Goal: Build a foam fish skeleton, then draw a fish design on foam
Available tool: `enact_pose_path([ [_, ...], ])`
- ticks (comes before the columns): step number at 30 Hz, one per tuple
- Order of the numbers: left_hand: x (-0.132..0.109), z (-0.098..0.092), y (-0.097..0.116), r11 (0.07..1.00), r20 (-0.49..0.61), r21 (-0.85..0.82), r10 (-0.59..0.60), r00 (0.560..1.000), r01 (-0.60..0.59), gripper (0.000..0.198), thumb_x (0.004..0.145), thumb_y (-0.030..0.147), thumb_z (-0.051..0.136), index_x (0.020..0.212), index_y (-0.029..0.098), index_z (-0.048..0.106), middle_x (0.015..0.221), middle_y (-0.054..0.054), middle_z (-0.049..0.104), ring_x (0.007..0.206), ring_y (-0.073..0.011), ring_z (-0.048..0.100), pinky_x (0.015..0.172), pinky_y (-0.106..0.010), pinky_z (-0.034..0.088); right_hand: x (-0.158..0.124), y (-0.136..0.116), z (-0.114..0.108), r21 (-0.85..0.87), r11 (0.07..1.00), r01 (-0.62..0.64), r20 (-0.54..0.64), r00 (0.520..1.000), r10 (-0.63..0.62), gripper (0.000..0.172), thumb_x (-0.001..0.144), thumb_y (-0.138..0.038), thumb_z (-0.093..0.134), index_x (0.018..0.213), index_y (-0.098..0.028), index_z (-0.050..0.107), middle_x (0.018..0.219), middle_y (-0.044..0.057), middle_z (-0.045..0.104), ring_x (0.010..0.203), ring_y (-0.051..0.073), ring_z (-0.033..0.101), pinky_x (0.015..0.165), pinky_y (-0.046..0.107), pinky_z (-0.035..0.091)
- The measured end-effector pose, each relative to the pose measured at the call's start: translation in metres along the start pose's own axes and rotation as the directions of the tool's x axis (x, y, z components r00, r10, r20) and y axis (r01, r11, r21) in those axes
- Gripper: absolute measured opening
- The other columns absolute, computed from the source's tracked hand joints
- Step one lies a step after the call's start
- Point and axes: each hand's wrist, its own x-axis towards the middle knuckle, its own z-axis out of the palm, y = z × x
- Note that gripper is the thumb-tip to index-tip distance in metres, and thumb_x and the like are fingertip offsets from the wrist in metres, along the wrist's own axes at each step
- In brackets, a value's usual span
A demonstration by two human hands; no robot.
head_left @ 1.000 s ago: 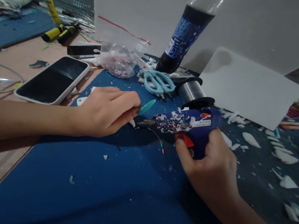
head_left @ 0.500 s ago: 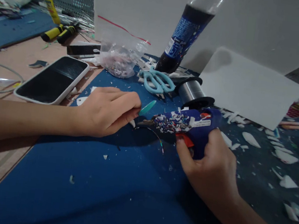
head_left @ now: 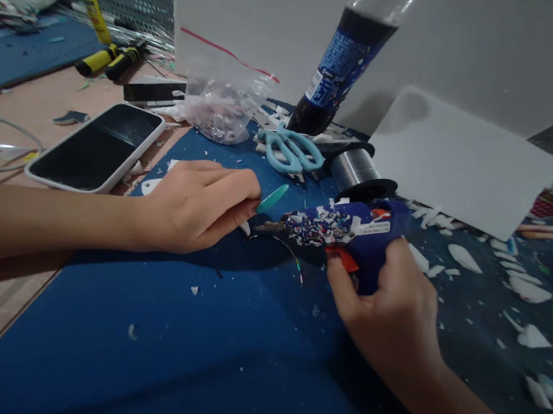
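My right hand (head_left: 392,308) is wrapped round the handle of a blue hot glue gun (head_left: 377,246), a finger at its orange trigger. Bits of white and coloured scrap coat the gun's front. Its nozzle points left, close to the fingertips of my left hand (head_left: 200,208). Those fingers are closed in a pinch, and a slim teal leaf-shaped piece (head_left: 273,198) sticks out from them. Under the fingertips shows a small white piece (head_left: 245,227), partly covered. A thin shiny strand (head_left: 295,261) curves over the blue mat (head_left: 158,347) below the nozzle.
Behind my hands are light-blue scissors (head_left: 291,150), a wire spool (head_left: 356,170), a tilted bottle of dark drink (head_left: 341,67) and a zip bag (head_left: 223,103). A phone (head_left: 100,145) lies left. White scraps (head_left: 528,290) and a white sheet (head_left: 458,162) are at right.
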Motion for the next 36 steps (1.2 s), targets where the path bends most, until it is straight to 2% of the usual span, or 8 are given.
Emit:
enact_pose_path([
  [4,0.0,0.0005,0.0003,1.0,0.005,-0.003,0.0,1.0,0.0,0.019,0.091,0.015,0.04,0.074,0.017,0.047,0.056,0.001,0.056,0.045,-0.012,0.047,0.047,-0.023,0.039,0.0,-0.0001,0.0001,-0.003,1.0,0.008,-0.014,1.0,-0.008,0.036,0.075,-0.026,0.057,0.07,-0.026,0.021,0.056,-0.005,0.033,0.039,0.009,0.025,0.037,0.026,0.023],
  [13,0.0006,-0.0006,-0.0006,1.0,0.004,0.001,0.0,1.0,0.0,0.017,0.09,0.014,0.042,0.075,0.017,0.047,0.057,0.0,0.057,0.045,-0.0125,0.048,0.048,-0.023,0.04,0.0004,-0.0002,0.0011,-0.019,0.999,0.042,-0.044,0.998,-0.043,0.031,0.075,-0.025,0.054,0.072,-0.025,0.023,0.055,-0.009,0.025,0.037,0.008,0.026,0.036,0.024,0.024],
  [25,-0.0005,-0.0008,-0.0003,1.0,-0.004,-0.002,0.008,1.0,-0.008,0.017,0.09,0.014,0.041,0.074,0.018,0.046,0.056,0.001,0.055,0.045,-0.0118,0.045,0.047,-0.023,0.039,0.0014,0.0,0.0033,-0.017,0.998,0.067,-0.063,0.996,-0.068,0.031,0.076,-0.027,0.051,0.071,-0.026,0.021,0.055,-0.01,0.021,0.035,0.008,0.024,0.034,0.024,0.022],
  [36,-0.0002,-0.0008,0.0002,1.0,0.001,-0.009,-0.002,1.0,0.002,0.016,0.09,0.015,0.041,0.074,0.02,0.044,0.056,0.002,0.054,0.045,-0.0112,0.045,0.047,-0.023,0.04,0.0004,-0.0022,0.0,-0.005,1.0,-0.006,0.004,1.0,0.006,0.034,0.075,-0.021,0.055,0.071,-0.026,0.022,0.055,-0.008,0.029,0.039,0.009,0.025,0.037,0.026,0.024],
])
